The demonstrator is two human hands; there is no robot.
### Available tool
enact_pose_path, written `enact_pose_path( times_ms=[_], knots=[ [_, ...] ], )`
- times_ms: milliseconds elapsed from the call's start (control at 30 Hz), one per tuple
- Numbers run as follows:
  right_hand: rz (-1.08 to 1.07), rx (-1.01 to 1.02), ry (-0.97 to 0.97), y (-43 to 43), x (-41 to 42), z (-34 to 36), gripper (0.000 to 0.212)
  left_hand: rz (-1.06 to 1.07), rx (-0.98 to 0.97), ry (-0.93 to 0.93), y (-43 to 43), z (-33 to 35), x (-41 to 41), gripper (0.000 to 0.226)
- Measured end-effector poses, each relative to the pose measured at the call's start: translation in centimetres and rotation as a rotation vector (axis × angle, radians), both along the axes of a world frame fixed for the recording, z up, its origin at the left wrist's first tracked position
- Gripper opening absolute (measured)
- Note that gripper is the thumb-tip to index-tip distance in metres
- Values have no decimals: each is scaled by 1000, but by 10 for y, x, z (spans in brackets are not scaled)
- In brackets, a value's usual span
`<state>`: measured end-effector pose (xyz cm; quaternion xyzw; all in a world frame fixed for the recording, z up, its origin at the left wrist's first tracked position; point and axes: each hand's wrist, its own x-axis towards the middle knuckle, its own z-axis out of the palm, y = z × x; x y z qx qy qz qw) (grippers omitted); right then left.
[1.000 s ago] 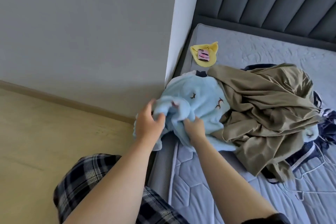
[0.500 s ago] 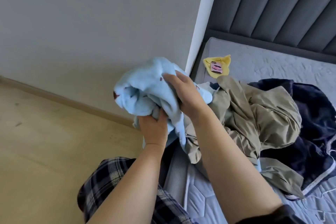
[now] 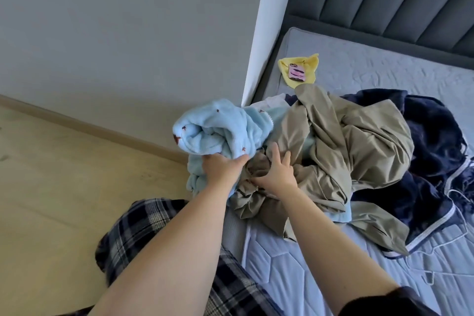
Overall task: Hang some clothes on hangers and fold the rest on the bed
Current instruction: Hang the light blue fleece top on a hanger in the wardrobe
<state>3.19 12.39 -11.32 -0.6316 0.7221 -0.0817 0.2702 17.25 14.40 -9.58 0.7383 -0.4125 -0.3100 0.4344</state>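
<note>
My left hand (image 3: pixel 222 165) grips a bunched light blue fleece garment (image 3: pixel 218 132), held up over the near left corner of the bed (image 3: pixel 295 259). My right hand (image 3: pixel 275 173) lies with fingers spread on a crumpled khaki garment (image 3: pixel 341 151), pressing into its folds. Beneath and to the right of the khaki cloth spreads a dark navy garment with pale trim (image 3: pixel 425 161). Thin white wire hangers (image 3: pixel 431 261) lie on the mattress at the lower right, partly under the clothes.
A yellow cloth (image 3: pixel 309 64) with a pink phone (image 3: pixel 296 72) on it lies near the grey padded headboard (image 3: pixel 384 0). A white wall corner (image 3: pixel 259 41) stands beside the bed. Wooden floor (image 3: pixel 64 187) lies to the left, and my plaid-trousered leg (image 3: pixel 143 233) is below.
My right hand let go of the blue fleece and came down onto the khaki garment. My left hand still holds the fleece, now lower than half a second ago.
</note>
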Motion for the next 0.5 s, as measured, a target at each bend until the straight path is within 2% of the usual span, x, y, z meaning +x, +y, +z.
enact_pose_path(
  times_ms=[67,100,133,200,233,300,433,500],
  knots=[
    [10,33,203,-1,-1,-10,109,35,58,-12,-4,2,1,45],
    [22,37,290,-2,-2,-14,100,43,63,-41,-6,2,0,40],
    [52,23,340,-4,-4,-18,86,41,70,-74,-7,4,-1,35],
    [98,-32,318,-8,-11,-22,46,22,104,-81,-9,5,-1,28],
    [71,-59,259,-9,-15,-19,34,24,108,-80,-10,4,0,25],
    [-137,-137,46,-14,-27,-10,28,48,113,-72,-10,4,2,24],
    [-748,-481,-444,-32,-57,33,36,46,175,-47,-9,0,5,25],
    [-891,-718,-695,-41,-78,67,37,47,179,-58,-8,-2,3,32]
  ],
)
